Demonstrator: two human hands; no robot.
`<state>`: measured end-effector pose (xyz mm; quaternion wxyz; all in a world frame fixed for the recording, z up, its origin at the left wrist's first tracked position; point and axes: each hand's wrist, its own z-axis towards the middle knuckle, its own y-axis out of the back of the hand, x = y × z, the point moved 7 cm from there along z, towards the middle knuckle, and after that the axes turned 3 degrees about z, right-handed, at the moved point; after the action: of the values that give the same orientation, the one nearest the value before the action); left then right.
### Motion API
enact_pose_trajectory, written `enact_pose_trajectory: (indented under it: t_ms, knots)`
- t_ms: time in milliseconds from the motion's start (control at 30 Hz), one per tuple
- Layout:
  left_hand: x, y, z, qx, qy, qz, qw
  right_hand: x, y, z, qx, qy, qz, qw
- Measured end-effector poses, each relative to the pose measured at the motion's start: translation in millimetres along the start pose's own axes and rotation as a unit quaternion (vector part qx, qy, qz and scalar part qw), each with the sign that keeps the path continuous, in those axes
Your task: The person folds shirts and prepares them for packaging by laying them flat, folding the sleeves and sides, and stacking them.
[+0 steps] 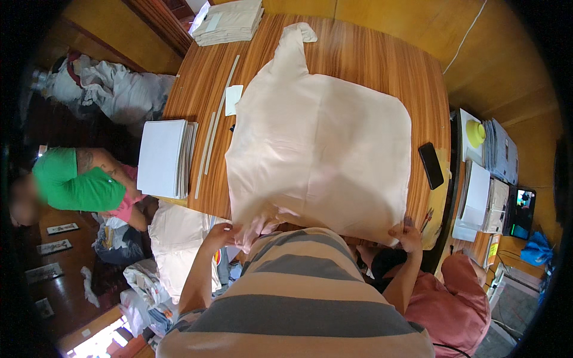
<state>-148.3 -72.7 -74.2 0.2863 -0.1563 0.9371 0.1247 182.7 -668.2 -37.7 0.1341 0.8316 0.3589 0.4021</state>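
A pale beige shirt point(316, 143) lies spread out over the striped wooden table point(376, 53), one sleeve reaching toward the far edge. Its near part is bunched at the left, by the table's front edge. My left hand point(222, 234) is closed on the shirt's near left part, where the cloth gathers in folds. At the near right corner, my right hand point(409, 237) pinches the shirt's edge between fingers and thumb.
Left on the table are a stack of white sheets point(162, 156), thin strips point(210, 143) and a white card point(233, 99). Folded garments point(230, 24) sit far left. Rightward lie a black phone point(430, 166) and scissors point(427, 219). People sit left, in green point(77, 182), and right, in pink point(447, 298).
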Motion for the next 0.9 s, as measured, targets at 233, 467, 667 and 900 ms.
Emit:
enact_pose_trajectory:
  t_ms: [233, 467, 667, 900]
  knots:
    - [-11.3, 19.4, 23.7, -0.057, -0.014, 0.201, 0.978, -53.3, -7.2, -0.6, -0.041, 0.070, 0.077, 0.994]
    - [-109.2, 24.7, -15.5, -0.282, -0.165, 0.461, 0.825, -38.7, -17.3, -28.9, -0.081, -0.002, 0.104, 0.991]
    - [-210.2, -33.3, 55.6, -0.260, -0.448, 0.462, 0.720, -43.9, -15.7, -35.0, -0.280, 0.088, -0.086, 0.952]
    - [-186.5, -19.5, 56.1, -0.244, -0.443, 0.580, 0.638, -42.9, -29.9, -86.0, -0.346, -0.008, -0.151, 0.926]
